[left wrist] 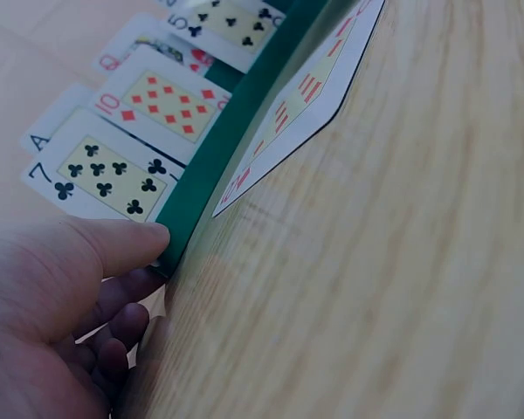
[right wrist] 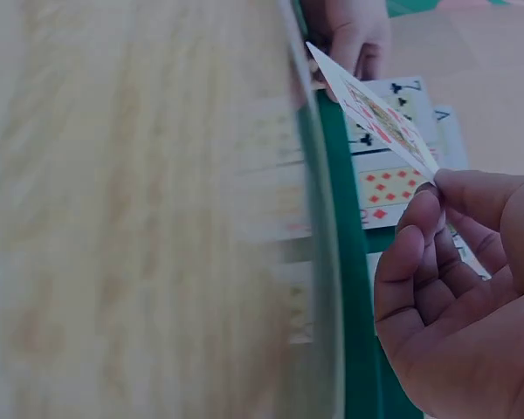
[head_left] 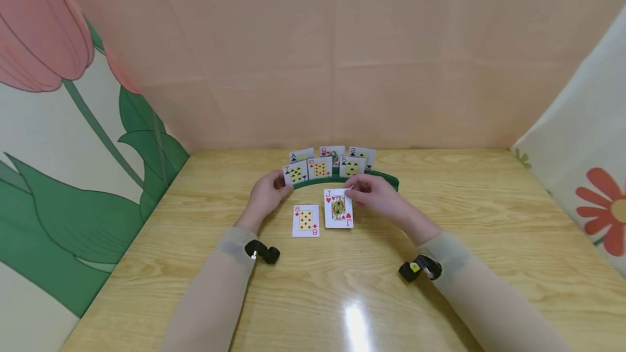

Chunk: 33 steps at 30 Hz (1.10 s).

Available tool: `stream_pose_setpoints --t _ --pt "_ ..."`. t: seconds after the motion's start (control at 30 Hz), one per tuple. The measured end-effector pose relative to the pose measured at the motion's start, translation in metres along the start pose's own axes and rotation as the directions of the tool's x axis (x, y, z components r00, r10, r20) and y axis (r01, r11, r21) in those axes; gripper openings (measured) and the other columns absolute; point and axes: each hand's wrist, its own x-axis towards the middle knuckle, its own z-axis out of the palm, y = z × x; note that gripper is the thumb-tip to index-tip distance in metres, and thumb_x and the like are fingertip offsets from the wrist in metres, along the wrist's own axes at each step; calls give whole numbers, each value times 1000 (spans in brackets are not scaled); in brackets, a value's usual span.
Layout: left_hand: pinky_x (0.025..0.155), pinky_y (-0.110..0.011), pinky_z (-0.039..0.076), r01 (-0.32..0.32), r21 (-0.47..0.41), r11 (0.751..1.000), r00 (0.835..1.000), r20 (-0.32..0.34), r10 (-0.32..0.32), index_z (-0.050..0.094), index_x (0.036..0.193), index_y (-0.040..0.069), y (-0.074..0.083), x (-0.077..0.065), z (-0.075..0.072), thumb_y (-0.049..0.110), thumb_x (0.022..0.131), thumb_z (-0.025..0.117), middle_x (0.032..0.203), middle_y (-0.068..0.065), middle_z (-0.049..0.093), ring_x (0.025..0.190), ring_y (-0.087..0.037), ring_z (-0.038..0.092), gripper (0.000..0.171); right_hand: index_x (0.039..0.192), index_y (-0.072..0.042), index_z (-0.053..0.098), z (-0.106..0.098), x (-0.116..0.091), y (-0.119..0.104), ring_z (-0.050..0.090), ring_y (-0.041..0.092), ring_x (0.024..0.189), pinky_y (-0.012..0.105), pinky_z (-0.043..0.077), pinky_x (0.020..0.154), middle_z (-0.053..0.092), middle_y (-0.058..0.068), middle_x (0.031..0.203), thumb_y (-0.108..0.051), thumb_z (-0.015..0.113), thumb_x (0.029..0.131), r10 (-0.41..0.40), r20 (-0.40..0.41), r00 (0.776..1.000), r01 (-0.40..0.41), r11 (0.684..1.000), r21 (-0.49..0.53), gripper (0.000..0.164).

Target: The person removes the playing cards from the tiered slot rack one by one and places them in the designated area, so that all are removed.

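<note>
A curved green card holder (head_left: 318,181) stands on the table with playing cards upright in two rows. My left hand (head_left: 266,194) grips its left end, the thumb in front beside the seven of clubs (left wrist: 105,170) and the other fingers behind. Between thumb and fingertips, my right hand (head_left: 374,194) pinches the jack of hearts (head_left: 337,208) by its upper right corner, in front of the holder. In the right wrist view this jack (right wrist: 375,113) is tilted and seen nearly edge-on. Face up on the table, the eight of diamonds (head_left: 305,221) lies left of the jack.
The front row also has the ten of diamonds (head_left: 320,168) and five of clubs (head_left: 352,167). Behind stand an ace (head_left: 301,154), the queen of hearts (head_left: 332,152) and a two (head_left: 363,153). A wooden table (head_left: 313,297) meets a pink cloth backdrop (head_left: 332,69).
</note>
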Motion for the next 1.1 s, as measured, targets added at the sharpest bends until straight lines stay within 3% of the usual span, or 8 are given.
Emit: stream_pose_setpoints --t 0.23,0.5,0.8,1.1 --pt "102 -47 53 2 7 1000 1000 -1 -2 71 138 9 -1 1 0 23 107 76 125 -8 72 113 -26 65 34 123 -7 74 5 3 6 58 26 82 31 48 67 66 15 96 -18 70 111 -9 33 999 11 999 -54 17" --pt "103 -48 53 12 -3 1000 1000 4 -12 71 138 9 1 -1 -1 22 107 76 126 -9 72 114 -27 65 33 118 -8 73 10 5 4 57 20 80 31 50 71 65 8 97 -16 69 111 26 51 998 -18 990 -138 12" --pt "102 -47 53 19 1 1000 1000 5 -19 71 136 9 1 -1 -1 22 107 76 125 -9 72 113 -27 65 32 114 -10 72 15 6 4 60 21 84 35 52 75 67 9 98 -14 69 110 33 45 998 -23 976 -216 7" --pt "103 -48 53 17 9 1000 1000 8 -17 71 138 9 0 0 0 22 108 75 127 -9 72 115 -27 65 33 113 -13 73 21 8 1 60 22 88 37 51 76 69 5 102 -18 70 109 54 25 998 -43 941 -335 7"
